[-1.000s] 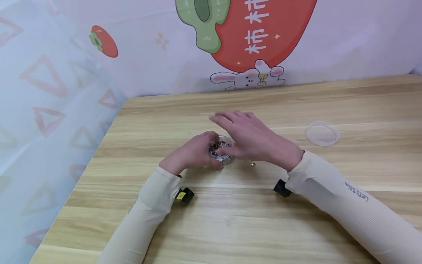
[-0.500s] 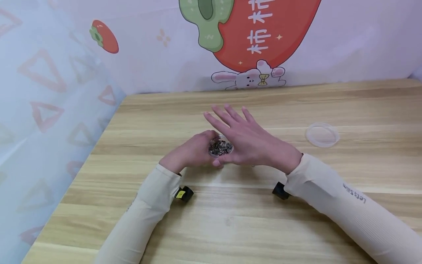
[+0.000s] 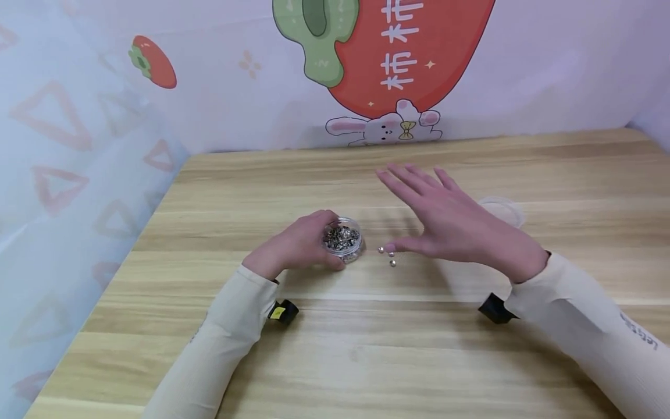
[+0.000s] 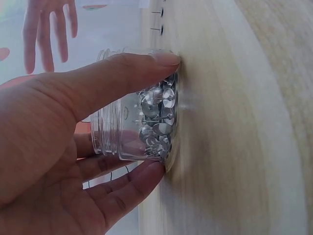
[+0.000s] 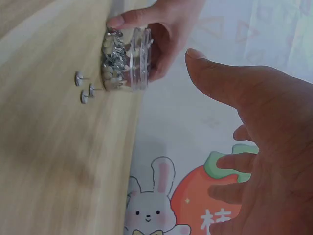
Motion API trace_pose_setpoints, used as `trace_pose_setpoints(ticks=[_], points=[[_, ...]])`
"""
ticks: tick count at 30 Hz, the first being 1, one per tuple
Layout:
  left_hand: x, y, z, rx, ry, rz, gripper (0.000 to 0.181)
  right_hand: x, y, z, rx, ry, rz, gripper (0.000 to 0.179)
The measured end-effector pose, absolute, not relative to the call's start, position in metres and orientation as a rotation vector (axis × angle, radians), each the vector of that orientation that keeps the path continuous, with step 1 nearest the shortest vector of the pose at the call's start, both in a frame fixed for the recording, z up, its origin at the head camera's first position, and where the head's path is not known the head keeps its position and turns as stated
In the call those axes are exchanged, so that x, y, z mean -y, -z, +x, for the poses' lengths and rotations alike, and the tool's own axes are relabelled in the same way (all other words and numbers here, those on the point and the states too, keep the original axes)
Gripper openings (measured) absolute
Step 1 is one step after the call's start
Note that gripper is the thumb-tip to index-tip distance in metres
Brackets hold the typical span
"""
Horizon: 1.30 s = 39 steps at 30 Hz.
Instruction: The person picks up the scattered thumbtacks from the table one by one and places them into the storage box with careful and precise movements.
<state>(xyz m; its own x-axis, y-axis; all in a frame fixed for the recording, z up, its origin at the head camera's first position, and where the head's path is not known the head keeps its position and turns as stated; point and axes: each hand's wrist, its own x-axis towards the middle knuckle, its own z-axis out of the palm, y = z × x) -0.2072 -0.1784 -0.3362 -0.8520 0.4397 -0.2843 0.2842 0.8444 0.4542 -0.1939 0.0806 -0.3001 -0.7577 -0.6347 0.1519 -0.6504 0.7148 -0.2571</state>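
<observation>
A clear screw-top jar [image 4: 111, 128] holds many silver thumbtacks [image 3: 342, 237] and stands upright on the table. My left hand [image 3: 294, 243] grips it round the side, thumb on the near side and fingers on the far side. To the jar's right, three loose thumbtacks [image 5: 84, 96] lie on the wood with their points up. Over the table beside these tacks hovers my right hand [image 3: 452, 224], fingers spread and straight. In the right wrist view nothing shows between its thumb and fingers. From the head camera, its thumb tip overlaps the loose tacks.
A clear round lid [image 3: 510, 212] lies on the wooden table [image 3: 366, 349] behind the right hand, which partly covers it. A printed cloth [image 3: 225, 110] hangs along the table's back edge, and another covers the left side.
My right hand has moved from over the jar to the right. Three loose tacks now show beside the jar, where one showed a second ago. The left hand keeps its grip.
</observation>
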Motion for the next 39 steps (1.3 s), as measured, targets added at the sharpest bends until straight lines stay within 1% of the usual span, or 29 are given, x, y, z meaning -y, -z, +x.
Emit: trace_pose_setpoints(ticks=[5,7,9,14,16,18,20,25,28,32,39], points=[[0.179,0.337,-0.208,-2.639,-0.578,0.531,0.082,-0.082,0.3,-0.196,2.825,-0.477,1.102,0.099],[0.178,0.336,-0.208,-2.639,-0.577,0.534,0.082,-0.081,0.301,-0.196,2.85,-0.48,1.1,0.092],[0.178,0.336,-0.208,-2.639,-0.576,0.54,0.083,-0.079,0.303,-0.196,2.891,-0.487,1.101,0.077],[0.179,0.337,-0.207,-2.637,-0.57,0.545,0.083,-0.071,0.313,-0.195,2.975,-0.471,1.169,0.025],[0.18,0.337,-0.207,-2.636,-0.568,0.543,0.083,-0.068,0.318,-0.195,2.983,-0.437,1.204,0.013],[0.18,0.337,-0.208,-2.637,-0.562,0.546,0.083,-0.066,0.323,-0.194,2.986,-0.404,1.232,0.007],[0.18,0.336,-0.207,-2.636,-0.563,0.543,0.083,-0.065,0.327,-0.194,2.978,-0.395,1.263,0.004],[0.179,0.334,-0.207,-2.633,-0.561,0.537,0.083,-0.063,0.334,-0.193,2.941,-0.391,1.326,0.017],[0.178,0.334,-0.207,-2.634,-0.559,0.532,0.083,-0.063,0.334,-0.194,2.934,-0.383,1.332,0.021],[0.179,0.334,-0.207,-2.632,-0.56,0.525,0.082,-0.063,0.331,-0.195,2.945,-0.389,1.341,0.019],[0.179,0.334,-0.206,-2.659,-0.551,0.561,0.08,-0.071,0.314,-0.197,2.935,-0.452,1.219,0.013]])
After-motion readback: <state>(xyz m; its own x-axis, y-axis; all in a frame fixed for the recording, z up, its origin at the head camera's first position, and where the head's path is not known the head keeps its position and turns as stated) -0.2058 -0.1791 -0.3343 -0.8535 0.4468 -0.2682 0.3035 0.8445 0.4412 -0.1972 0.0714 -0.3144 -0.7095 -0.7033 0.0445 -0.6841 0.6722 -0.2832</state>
